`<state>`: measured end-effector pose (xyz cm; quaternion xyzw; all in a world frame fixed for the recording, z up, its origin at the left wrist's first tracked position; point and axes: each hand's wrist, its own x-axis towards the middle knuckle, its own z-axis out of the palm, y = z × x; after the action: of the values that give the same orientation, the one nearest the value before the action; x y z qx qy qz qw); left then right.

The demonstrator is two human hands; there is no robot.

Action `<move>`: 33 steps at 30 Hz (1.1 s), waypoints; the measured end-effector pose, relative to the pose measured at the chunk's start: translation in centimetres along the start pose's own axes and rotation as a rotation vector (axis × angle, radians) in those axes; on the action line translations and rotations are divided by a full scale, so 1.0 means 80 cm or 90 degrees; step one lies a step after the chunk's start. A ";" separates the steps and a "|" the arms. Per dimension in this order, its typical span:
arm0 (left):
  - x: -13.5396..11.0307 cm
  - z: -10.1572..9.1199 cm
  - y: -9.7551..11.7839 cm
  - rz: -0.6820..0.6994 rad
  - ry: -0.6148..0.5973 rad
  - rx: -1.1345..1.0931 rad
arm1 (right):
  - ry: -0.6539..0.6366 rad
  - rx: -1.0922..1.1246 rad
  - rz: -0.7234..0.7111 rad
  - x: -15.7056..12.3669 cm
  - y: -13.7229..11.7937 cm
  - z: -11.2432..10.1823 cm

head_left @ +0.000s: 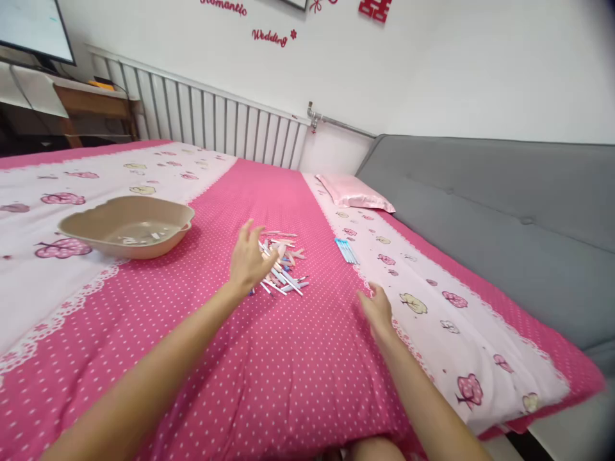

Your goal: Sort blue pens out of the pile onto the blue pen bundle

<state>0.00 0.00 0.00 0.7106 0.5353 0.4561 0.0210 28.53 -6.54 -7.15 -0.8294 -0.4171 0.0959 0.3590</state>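
Note:
A loose pile of pens and slim sticks (288, 278), white, pink and blue, lies on the pink dotted bedspread. My left hand (247, 259) hovers at the pile's left side, fingers apart and holding nothing; it covers part of the pile. To the right of the pile, several light-blue pens (346, 251) lie side by side in a row. My right hand (377, 309) is just below that row, empty, its fingers spread. A beige plastic basin (158, 251) stands to the left, with a few small pale pieces visible inside.
The bedspread (288, 358) covers the bed beneath everything. A pink pillow (355, 192) rests at the far side by the grey headboard (480, 192). Along the back wall runs a white radiator (206, 109). A desk (91, 99) with a monitor (36, 29) stands at far left.

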 end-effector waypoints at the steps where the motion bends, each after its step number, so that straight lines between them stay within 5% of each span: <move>1: 0.012 0.000 -0.007 -0.071 0.033 -0.012 | -0.004 0.027 -0.025 0.006 -0.020 0.003; 6: 0.040 0.012 -0.038 -0.248 0.116 -0.062 | -0.129 0.334 -0.111 0.020 -0.143 0.027; 11: 0.030 0.047 -0.080 -0.203 0.198 -0.045 | -0.281 0.241 -0.295 0.018 -0.223 0.065; 15: 0.017 0.057 -0.097 -0.175 0.197 -0.007 | -0.336 0.038 -0.371 0.018 -0.222 0.096; 21: 0.009 0.043 -0.076 -0.187 0.128 -0.001 | -0.447 -0.276 -0.371 0.031 -0.193 0.109; 28: 0.001 0.047 -0.079 -0.174 0.053 0.009 | -0.590 -0.203 -0.390 0.042 -0.188 0.117; 33: 0.002 0.046 -0.080 -0.178 0.035 -0.019 | -0.540 -0.070 -0.359 0.045 -0.185 0.116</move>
<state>-2.26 4.55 -5.35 0.6158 0.6226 0.4761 0.0804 17.37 6.84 -3.36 -0.5906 -0.7380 0.3014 0.1258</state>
